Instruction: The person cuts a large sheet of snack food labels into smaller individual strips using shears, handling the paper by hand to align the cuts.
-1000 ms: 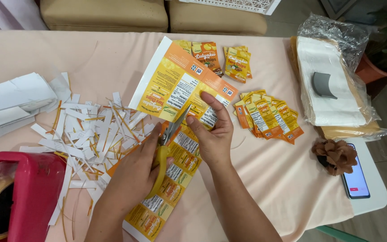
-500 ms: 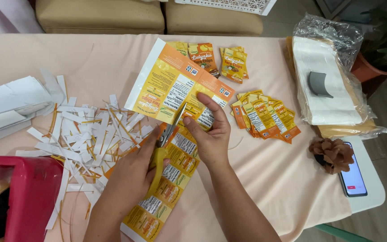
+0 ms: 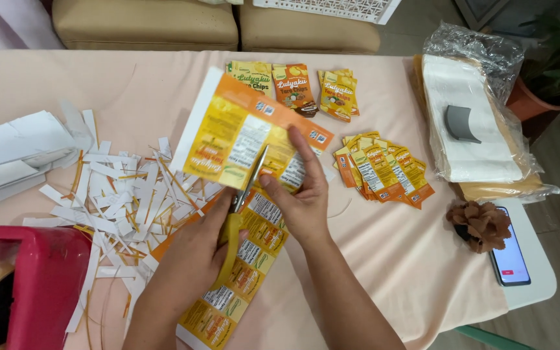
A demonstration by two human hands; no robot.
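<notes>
My left hand point(image 3: 192, 249) grips yellow-handled scissors point(image 3: 244, 194), whose blades cut into an orange and yellow printed label sheet point(image 3: 234, 133). My right hand point(image 3: 299, 194) pinches that sheet at its right part, thumb on top, holding it lifted off the table. A long strip of the same labels point(image 3: 247, 259) lies under both hands and runs toward the near edge. Cut labels sit in a fanned pile point(image 3: 384, 168) to the right. Three small stacks of cut labels point(image 3: 293, 87) lie beyond the sheet.
White and orange paper trimmings point(image 3: 111, 194) litter the cloth on the left, beside white sheets point(image 3: 14, 152). A red container point(image 3: 40, 285) stands at the near left. At right lie a plastic-wrapped paper stack point(image 3: 474, 123), a brown fabric flower point(image 3: 481, 223) and a phone point(image 3: 510, 259).
The scissor blades have come up onto the sheet and now cut it. My right hand shifted its grip on the sheet.
</notes>
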